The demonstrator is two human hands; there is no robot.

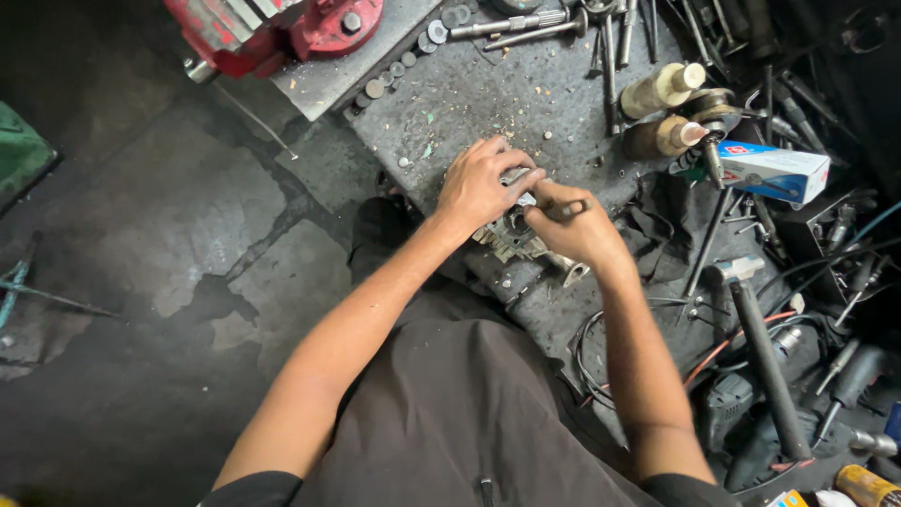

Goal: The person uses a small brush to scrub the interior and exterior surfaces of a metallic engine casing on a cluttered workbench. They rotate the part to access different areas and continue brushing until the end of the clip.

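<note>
The small cast-metal engine part (514,235) sits at the near edge of the grimy metal workbench (488,94), just in front of the person's lap, and it looks like a dense, rigid piece: heavy for its size, with no give, and probably greasy enough to slip under bare skin. Its ports and ribbed outer faces seem the safest places to grip, clear of any bored opening. The left hand (479,183) lies over the top of the casting, fingers curled down across it and pressing it to the bench, wrist straight, forearm reaching in from the lower left. The right hand (577,230) is closed in a fist around a thin dark tool (568,208), whose tip points toward the casting's opening; how far it enters is hidden by the fingers. The right wrist bends inward, elbow tucked near the body. A hammer (755,329) lies to the right, a red bench vise (282,28) well apart at the far left.
</note>
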